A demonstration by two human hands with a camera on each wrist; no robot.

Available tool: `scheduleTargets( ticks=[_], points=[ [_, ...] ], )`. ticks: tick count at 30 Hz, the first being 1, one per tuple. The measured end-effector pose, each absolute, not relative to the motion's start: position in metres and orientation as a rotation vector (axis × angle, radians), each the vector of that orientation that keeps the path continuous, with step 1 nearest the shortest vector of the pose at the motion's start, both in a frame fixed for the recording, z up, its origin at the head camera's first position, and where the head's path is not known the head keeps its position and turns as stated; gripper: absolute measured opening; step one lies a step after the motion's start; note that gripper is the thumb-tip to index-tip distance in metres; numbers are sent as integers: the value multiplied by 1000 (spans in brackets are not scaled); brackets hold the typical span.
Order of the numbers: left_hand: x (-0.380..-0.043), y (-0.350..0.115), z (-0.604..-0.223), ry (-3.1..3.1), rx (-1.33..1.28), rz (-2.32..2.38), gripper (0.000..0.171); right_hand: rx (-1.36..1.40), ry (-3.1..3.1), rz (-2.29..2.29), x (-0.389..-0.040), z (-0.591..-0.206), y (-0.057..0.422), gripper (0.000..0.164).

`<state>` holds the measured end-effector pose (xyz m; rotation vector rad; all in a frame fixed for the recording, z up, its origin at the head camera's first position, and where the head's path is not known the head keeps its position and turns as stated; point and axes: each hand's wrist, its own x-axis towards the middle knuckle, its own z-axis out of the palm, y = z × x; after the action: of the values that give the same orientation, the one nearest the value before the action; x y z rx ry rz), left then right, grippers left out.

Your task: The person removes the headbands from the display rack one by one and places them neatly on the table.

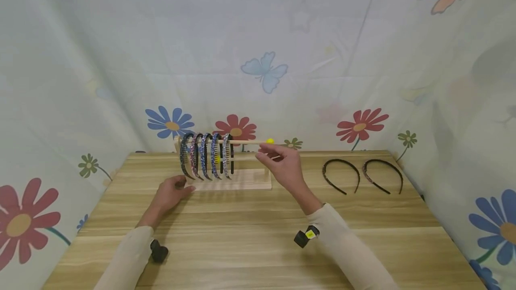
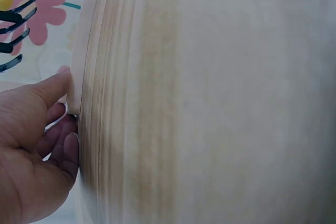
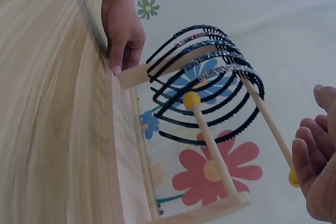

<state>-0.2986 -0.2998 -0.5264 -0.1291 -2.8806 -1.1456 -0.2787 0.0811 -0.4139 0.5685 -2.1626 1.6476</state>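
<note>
A wooden headband rack (image 1: 250, 181) stands toward the back of the table, left of centre. Several glittery toothed headbands (image 1: 204, 155) hang in a row on its upper rod, bunched toward the left end. My left hand (image 1: 169, 195) holds the base at its front left corner, thumb on top and fingers low at the edge in the left wrist view. Close by the yellow ball (image 1: 270, 141) that tips the upper rod is my right hand (image 1: 285, 167). In the right wrist view its thumb stands apart from loosely bent fingers (image 3: 310, 153), with nothing between them.
Two loose dark headbands, a left one (image 1: 338, 160) and a right one (image 1: 366, 173), lie side by side on the wooden table (image 1: 242, 245) at the right. A lower rod with its own yellow ball (image 3: 192, 100) points leftward inside the hanging headbands. Flowered cloth (image 1: 209, 84) hangs behind the table.
</note>
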Motion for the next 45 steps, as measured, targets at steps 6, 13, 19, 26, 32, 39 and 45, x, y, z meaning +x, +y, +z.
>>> scheduleTargets(
  ticks=[6,13,19,26,32,39,45],
  points=[
    [-298,-301,-527,-2883,-128,-1146,57,570,-2214,1667,-278,-423,61,31],
    [-298,-300,-528,-2879,-138,-1141,56,623,-2245,1687,-278,-432,42,33],
    [-299,-300,-527,-2873,-149,-1136,55,636,-2303,1728,-282,-436,29,37],
    [-299,-300,-527,-2871,-147,-1146,56,629,-2334,1800,-285,-441,17,41],
    [-299,-300,-527,-2871,-147,-1152,58,595,-2351,1856,-287,-442,9,40],
    [-299,-301,-528,-2873,-152,-1131,57,555,-2373,1906,-288,-441,0,43],
    [-299,-302,-529,-2871,-153,-1134,55,540,-2367,1951,-288,-439,-3,41]
  ],
)
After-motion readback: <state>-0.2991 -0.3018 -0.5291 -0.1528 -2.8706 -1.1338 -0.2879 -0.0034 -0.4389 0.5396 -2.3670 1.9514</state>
